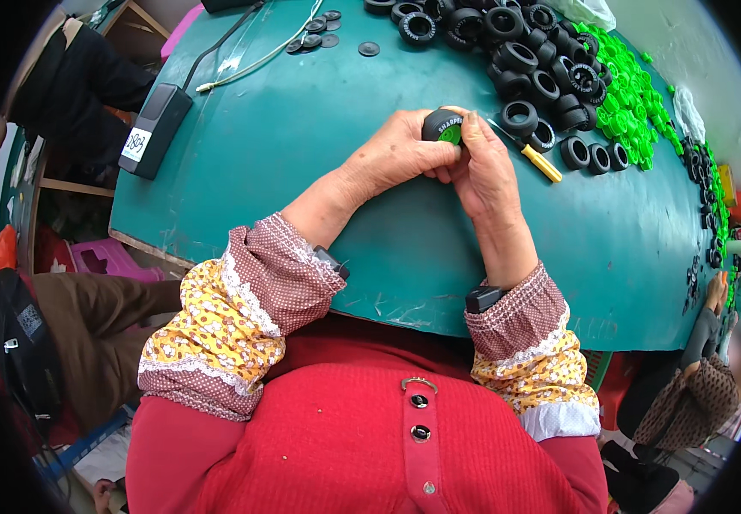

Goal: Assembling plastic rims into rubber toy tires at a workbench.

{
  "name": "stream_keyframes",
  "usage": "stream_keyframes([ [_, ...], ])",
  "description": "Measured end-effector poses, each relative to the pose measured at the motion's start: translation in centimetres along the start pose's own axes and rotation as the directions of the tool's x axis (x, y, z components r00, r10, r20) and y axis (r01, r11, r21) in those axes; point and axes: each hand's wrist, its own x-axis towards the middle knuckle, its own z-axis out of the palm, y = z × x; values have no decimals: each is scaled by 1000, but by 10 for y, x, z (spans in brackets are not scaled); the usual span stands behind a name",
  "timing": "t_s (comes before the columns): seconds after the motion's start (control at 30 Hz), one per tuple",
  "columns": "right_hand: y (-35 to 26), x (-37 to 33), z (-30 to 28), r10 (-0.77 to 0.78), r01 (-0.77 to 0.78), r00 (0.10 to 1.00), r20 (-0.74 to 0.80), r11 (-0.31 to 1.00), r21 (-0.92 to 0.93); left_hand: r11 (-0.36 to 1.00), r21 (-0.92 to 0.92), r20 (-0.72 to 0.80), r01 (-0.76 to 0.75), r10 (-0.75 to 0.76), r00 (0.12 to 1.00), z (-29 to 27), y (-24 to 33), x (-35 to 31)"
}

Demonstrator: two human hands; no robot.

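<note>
"What takes up the most room?"

"The green table (pixel 242 163). Over its far right side spreads a heap of black tyres (pixel 542 68), with a pile of green pieces (pixel 632 107) beside it. A black box (pixel 156 128) sits well apart, at the left."

"And the hands?"

"Both closed: left hand (pixel 400 150) and right hand (pixel 484 163) grip one small tyre (pixel 433 127) between them, over the table, near the heap."

"Anything in the way?"

"A yellow-handled screwdriver (pixel 542 163) lies just beside the right hand, between it and the nearest loose tyres. Any reach that way has to pass over it."

"How would the small tyre handle?"

"Light, I'd judge, and rubbery: some give under the thumbs, little slip, hard to break. Best held by its outer tread. The green insert (pixel 450 134) in its middle looks stiffer and slicker."

"Anything else that small?"

"Thin black discs (pixel 369 49) near the far edge, out of the hands' way."
</note>
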Motion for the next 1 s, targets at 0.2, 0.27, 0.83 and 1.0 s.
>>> stream_keyframes([
  [0.2, -3, -1, 12, -66, 66, 998, 3, 993, -98, 998, -30, -9, 48, -49, 999, -10, 3, -1],
  [0.27, -1, -2, 12, -126, 125, 992, 5, 977, -173, 997, 71, -38, 12, -9, 999, -8, 6, -2],
  [0.83, 0, -5, 12, -162, 167, 986, 43, 970, -178, 999, 42, 5, -8, 8, 1000, -4, 6, -1],
  [1.0, -2, -7, 12, -67, 65, 997, -26, 995, -72, 1000, 9, 39, 22, -23, 999, 0, 4, -3],
])
